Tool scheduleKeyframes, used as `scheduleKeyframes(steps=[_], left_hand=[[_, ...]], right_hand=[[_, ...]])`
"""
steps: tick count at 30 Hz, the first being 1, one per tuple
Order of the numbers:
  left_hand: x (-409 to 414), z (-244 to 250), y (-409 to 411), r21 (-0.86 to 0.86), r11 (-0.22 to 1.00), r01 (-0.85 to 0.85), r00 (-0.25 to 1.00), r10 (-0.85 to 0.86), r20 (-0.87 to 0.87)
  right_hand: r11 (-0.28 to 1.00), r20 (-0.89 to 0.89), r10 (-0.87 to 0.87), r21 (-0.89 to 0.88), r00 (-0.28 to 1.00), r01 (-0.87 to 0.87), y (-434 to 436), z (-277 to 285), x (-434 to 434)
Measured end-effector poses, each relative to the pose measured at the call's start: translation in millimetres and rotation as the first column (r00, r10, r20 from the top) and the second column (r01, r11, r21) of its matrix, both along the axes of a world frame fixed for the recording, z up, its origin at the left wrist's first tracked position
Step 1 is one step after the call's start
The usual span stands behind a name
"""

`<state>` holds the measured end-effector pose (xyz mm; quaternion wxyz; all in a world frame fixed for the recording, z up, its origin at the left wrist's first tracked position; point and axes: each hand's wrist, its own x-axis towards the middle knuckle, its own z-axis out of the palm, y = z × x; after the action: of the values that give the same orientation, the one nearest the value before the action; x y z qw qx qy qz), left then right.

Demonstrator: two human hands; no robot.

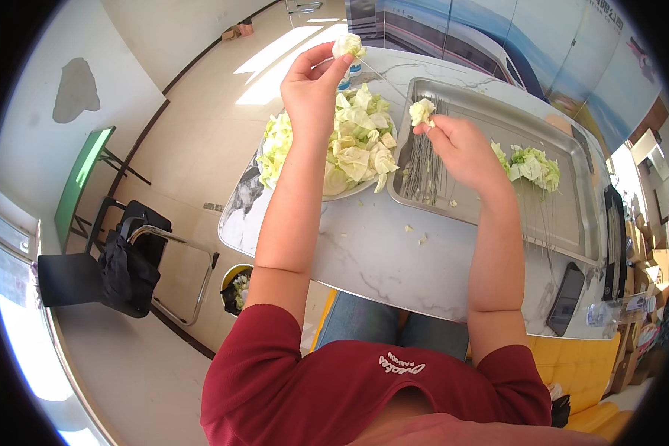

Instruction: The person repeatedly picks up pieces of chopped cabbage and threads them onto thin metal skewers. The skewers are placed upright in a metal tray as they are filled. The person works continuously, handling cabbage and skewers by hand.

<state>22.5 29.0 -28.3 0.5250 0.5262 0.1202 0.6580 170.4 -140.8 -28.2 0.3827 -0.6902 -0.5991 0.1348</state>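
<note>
My left hand [314,83] is raised at the far side of the table, pinching a folded cabbage leaf bundle [348,45]. A thin metal skewer [383,78] runs from that bundle to a second crumpled leaf bundle [422,111], which my right hand [458,146] grips above the tray. Below my left hand, a plate heaped with torn cabbage leaves [362,125] is partly hidden by my forearm. Many bare skewers [423,167] lie along the left of the metal tray [468,211]. Leaf-loaded skewers [535,167] lie at its right.
Leaf scraps [422,238] dot the marble-patterned table [379,256]. A phone [566,298] and a clear plastic bottle [619,311] lie near the right edge. Blue-and-white containers [354,68] stand behind the plate. A lined bin [237,290] with scraps stands on the floor at left.
</note>
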Motion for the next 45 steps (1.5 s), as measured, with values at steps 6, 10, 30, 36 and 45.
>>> scheduleKeyframes(steps=[6, 10, 30, 36, 45], left_hand=[[6, -7, -1, 0.118, 0.986, -0.119, 0.987, 0.131, -0.094], [11, -13, -3, 0.118, 0.980, -0.162, 0.976, 0.177, -0.130], [12, -8, -14, 0.473, 0.881, 0.021, 0.844, 0.238, -0.480], [-48, -9, 54, 0.303, 0.853, -0.425, 0.510, 0.502, -0.698], [-48, -70, 96, 0.605, 0.786, -0.128, 0.099, 0.617, -0.780]], right_hand=[[1.000, 0.011, -0.018, -0.019, 1.000, 0.018, -3, 1, 1], [1.000, 0.012, -0.011, -0.017, 1.000, 0.011, -1, -2, 6], [0.976, -0.104, -0.102, 0.182, 0.989, 0.119, 12, -18, 24], [0.967, -0.085, -0.199, 0.146, 0.976, 0.210, 10, -18, 34], [0.974, -0.009, -0.179, 0.143, 0.984, 0.178, 13, -18, 30]])
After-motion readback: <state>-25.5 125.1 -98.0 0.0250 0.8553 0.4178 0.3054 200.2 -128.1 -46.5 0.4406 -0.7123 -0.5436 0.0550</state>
